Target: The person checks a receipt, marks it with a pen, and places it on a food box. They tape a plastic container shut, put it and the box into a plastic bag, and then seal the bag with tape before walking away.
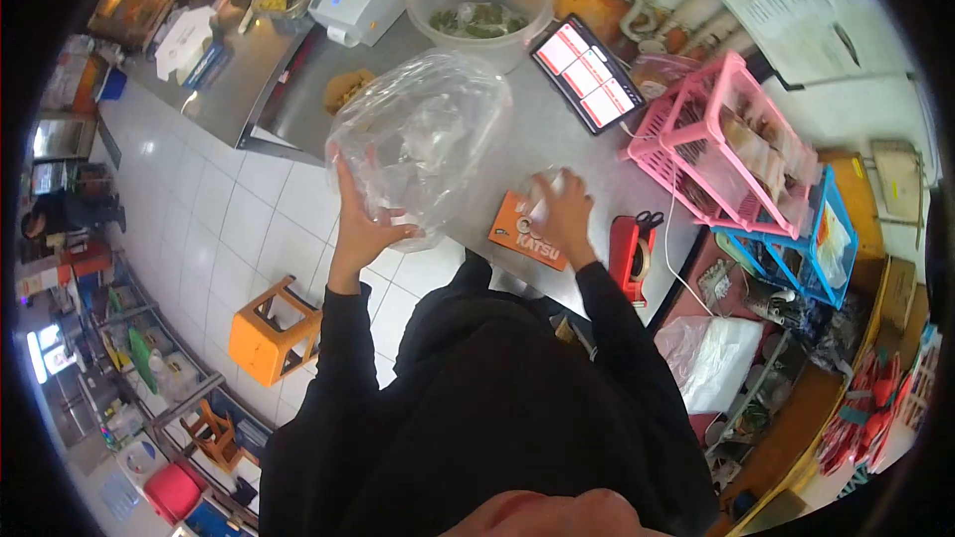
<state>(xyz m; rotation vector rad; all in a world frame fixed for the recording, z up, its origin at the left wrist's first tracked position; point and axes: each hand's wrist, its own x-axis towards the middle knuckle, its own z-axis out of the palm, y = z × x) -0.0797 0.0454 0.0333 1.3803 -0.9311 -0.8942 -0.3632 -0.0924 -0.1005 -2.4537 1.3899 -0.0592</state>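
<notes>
The large, clear plastic bag (pixel 433 129) is above the tabletop's (pixel 557 144) edge, grasped low between the left hand's (pixel 368 229) thumb and fingers. It looks light, limp and slippery; its gathered rim seems the surest hold. The right hand's (pixel 567 219) fingers curl round something small and pale on the orange printed cardboard box (pixel 517 231). Nearby, the red tape dispenser (pixel 622 264) and black-handled scissors (pixel 649 221) crowd that forearm.

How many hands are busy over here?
2. Left hand: at the big clear bag. Right hand: at the orange box. Others farther back may be hidden.
</notes>
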